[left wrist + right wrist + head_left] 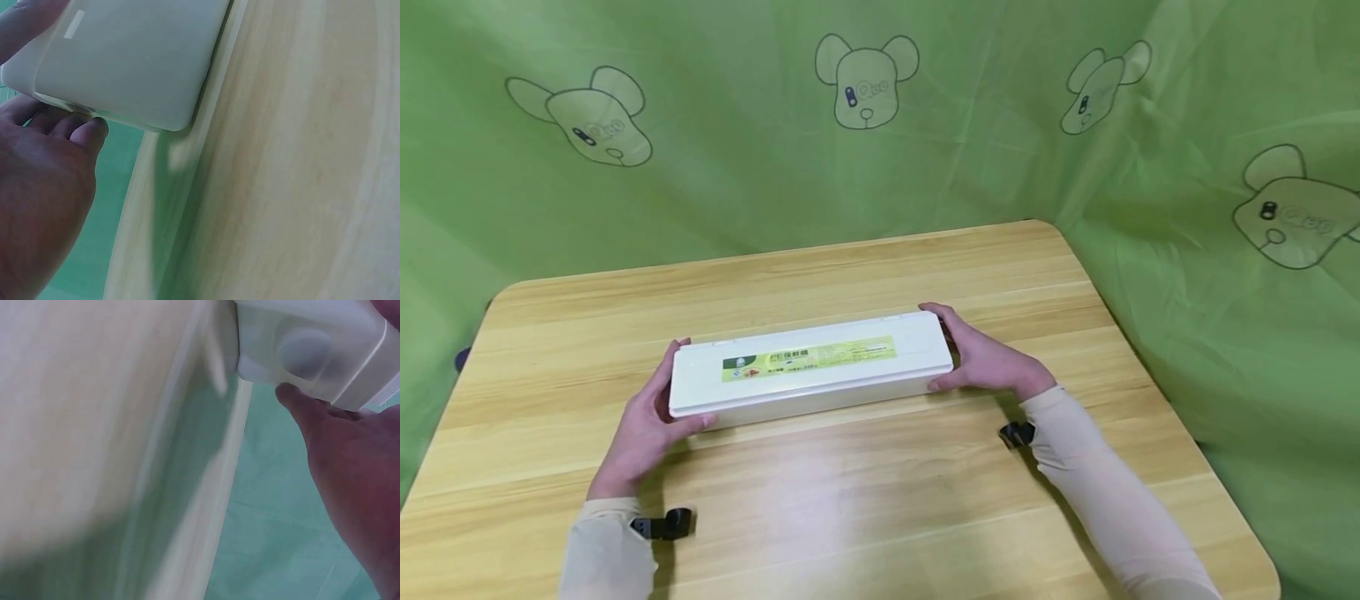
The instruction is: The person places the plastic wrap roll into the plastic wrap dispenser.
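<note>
A long white cling film box (808,400) lies lengthwise across the middle of the table, with a green and yellow label (808,358) on its lid. My left hand (643,425) grips its left end, thumb on the near side and fingers around the far corner. At the other end my right hand (985,357) holds the box the same way, thumb in front and fingers behind. The left wrist view shows the end of the box (131,62) between thumb and fingers. A round recess (305,353) marks the right end face in the right wrist view.
The wooden table (850,517) has rounded corners and reaches past both forearms. Green cloth (737,192) with printed mouse-like heads hangs behind it and along the right side. A black camera strap sits on each wrist, the left one (662,524) close over the tabletop.
</note>
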`<control>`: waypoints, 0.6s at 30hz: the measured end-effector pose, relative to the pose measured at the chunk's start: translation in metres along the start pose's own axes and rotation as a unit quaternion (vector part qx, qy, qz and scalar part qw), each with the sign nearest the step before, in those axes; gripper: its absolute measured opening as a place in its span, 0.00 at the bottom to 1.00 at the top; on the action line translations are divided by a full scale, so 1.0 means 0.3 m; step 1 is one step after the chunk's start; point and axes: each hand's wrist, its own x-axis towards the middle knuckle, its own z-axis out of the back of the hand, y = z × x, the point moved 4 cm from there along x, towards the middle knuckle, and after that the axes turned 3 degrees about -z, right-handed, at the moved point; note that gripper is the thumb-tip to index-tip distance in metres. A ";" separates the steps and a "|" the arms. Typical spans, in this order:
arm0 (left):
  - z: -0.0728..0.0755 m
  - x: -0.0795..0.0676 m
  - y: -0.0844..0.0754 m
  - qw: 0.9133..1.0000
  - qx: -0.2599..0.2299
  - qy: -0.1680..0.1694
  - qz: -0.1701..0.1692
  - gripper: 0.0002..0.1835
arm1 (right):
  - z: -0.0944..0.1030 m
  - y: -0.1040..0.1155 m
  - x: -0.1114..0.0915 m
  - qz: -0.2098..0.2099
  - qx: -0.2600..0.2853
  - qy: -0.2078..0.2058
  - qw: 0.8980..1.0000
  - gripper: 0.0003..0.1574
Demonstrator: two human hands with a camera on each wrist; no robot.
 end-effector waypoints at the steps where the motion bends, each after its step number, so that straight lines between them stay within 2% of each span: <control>1: 0.000 -0.001 0.000 1.000 0.000 0.000 0.001 0.61 | 0.001 -0.002 0.001 0.000 0.004 0.002 1.000 0.75; 7: -0.001 -0.002 0.000 1.000 0.003 -0.004 -0.001 0.61 | -0.002 -0.011 0.002 0.004 0.027 0.012 1.000 0.79; 13: -0.001 -0.002 0.002 1.000 0.009 -0.006 0.002 0.61 | -0.008 -0.001 0.004 0.012 0.008 0.011 1.000 0.80; 18: -0.004 -0.002 0.001 1.000 0.005 -0.005 0.008 0.61 | -0.010 -0.002 0.006 0.018 -0.011 0.006 1.000 0.76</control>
